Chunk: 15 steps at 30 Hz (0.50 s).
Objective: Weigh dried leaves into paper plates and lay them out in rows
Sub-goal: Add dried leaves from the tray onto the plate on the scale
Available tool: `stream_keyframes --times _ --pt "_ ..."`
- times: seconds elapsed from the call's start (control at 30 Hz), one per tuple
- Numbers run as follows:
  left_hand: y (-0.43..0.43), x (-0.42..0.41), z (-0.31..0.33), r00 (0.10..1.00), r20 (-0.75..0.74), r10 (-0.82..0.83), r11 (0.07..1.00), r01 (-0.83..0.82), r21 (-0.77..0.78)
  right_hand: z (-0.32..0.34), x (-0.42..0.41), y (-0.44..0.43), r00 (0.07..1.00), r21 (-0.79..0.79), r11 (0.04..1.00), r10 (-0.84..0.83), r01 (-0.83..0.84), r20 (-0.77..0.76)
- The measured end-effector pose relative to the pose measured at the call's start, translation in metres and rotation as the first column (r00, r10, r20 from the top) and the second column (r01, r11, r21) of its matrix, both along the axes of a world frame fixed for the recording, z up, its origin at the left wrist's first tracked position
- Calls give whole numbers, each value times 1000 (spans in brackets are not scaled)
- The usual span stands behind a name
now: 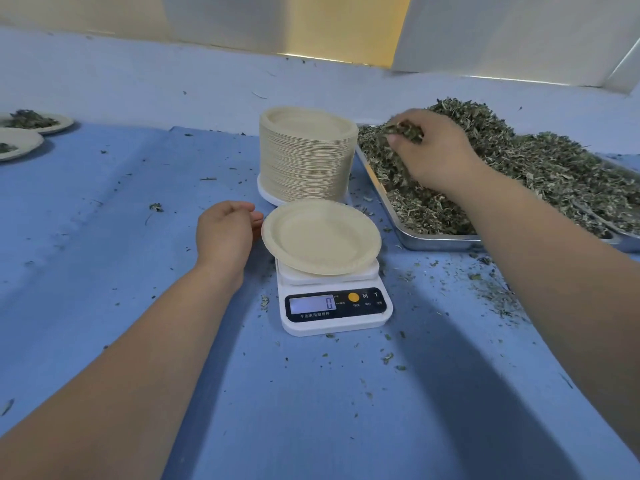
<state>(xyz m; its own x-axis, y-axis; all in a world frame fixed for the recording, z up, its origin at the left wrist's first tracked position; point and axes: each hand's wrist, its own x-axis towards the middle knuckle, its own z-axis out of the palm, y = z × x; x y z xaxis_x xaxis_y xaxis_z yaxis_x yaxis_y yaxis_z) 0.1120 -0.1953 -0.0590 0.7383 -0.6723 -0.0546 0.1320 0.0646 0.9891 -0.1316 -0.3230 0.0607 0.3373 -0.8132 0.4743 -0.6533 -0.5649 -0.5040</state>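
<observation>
The right hand [437,152], reaching into the upper right of the frame, grips a clump of dried leaves [540,161] above the heaped metal tray [440,240]. At centre, the left hand [225,233] lies knuckles-up with curled fingers at the left rim of an empty paper plate [322,237]; whether it grips the rim cannot be told. That plate sits on a white digital scale [334,308] reading 0. A tall plate stack [308,157] stands just behind. At the far left, two plates [52,124] hold leaves.
</observation>
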Motion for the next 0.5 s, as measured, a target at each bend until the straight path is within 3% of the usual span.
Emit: stream_keyframes --times 0.13,0.3,0.4,0.5 --pt "0 2 -1 1000 0 -18 1000 18 1 4 30 35 987 -10 987 160 -160 1" --pt "-1 3 -2 999 5 -34 999 34 -3 -32 56 70 865 135 926 379 -354 -329" --pt "-1 1 -3 999 43 -22 1000 23 -8 -45 60 81 782 155 919 390 -362 -486" --pt "-1 0 -3 998 53 -23 1000 24 -13 -44 53 84 794 84 924 365 -373 -487"
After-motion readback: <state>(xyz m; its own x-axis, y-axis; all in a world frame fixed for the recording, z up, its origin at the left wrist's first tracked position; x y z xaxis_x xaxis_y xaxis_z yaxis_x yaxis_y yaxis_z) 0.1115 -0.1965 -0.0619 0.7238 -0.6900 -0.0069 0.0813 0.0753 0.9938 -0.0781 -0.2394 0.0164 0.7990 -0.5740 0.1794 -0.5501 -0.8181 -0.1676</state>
